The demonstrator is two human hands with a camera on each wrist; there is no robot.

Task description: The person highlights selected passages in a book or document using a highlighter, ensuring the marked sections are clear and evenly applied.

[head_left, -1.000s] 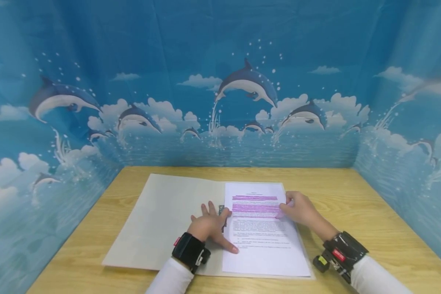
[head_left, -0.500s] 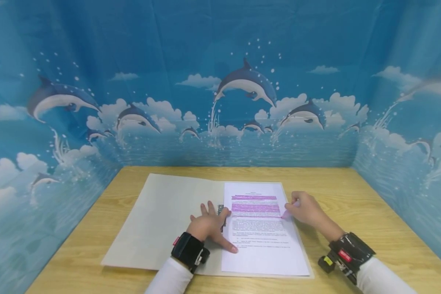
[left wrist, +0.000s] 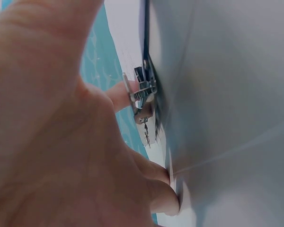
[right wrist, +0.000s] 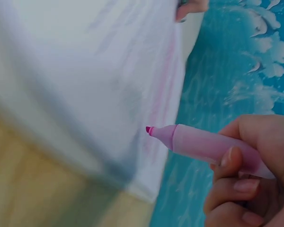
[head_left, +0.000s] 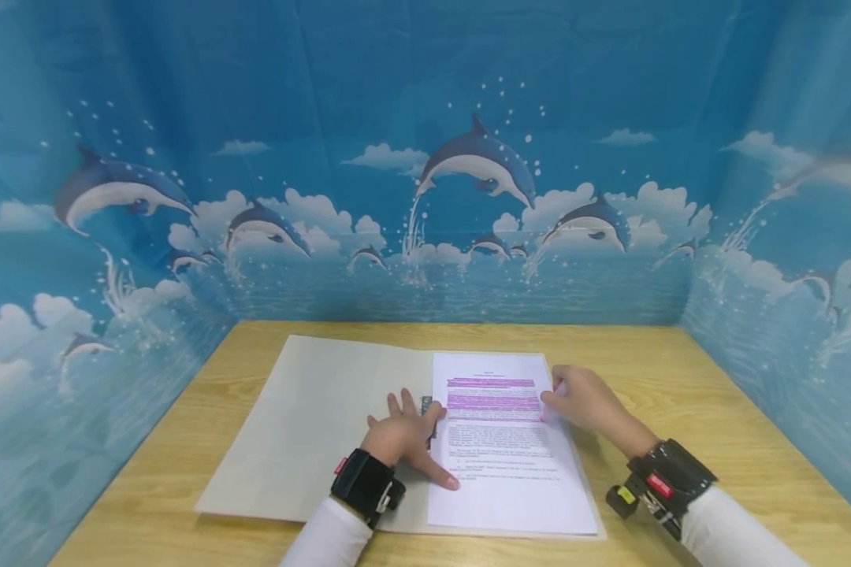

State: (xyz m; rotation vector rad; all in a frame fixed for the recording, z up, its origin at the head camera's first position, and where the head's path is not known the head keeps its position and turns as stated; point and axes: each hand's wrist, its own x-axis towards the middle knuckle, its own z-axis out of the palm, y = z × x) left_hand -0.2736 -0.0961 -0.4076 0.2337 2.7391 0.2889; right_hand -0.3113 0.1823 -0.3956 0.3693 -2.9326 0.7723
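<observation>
A printed page (head_left: pixel 503 504) lies on the right side of an open cream folder (head_left: pixel 312 425). Pink-purple highlighting covers two blocks of text in its upper half. My right hand (head_left: pixel 587 400) pinches a pink highlighter (right wrist: pixel 199 144) between thumb and fingers at the page's right edge. The uncapped pink tip points at the page, close to the marked lines. My left hand (head_left: pixel 400 441) rests with fingers spread across the folder's fold, its thumb on the page's left margin. Beneath that hand sits a metal clip (left wrist: pixel 142 90), partly hidden in the head view.
The folder lies on a wood-grain table (head_left: pixel 716 409). A blue curtain (head_left: pixel 425 291) printed with dolphins and clouds encloses the table at the back and both sides. Each wrist wears a black strap with a small camera.
My right hand moved right with the highlighter to the end of a text line, then slightly back left. The lowest pink line reaches further right. My left hand stayed put.
</observation>
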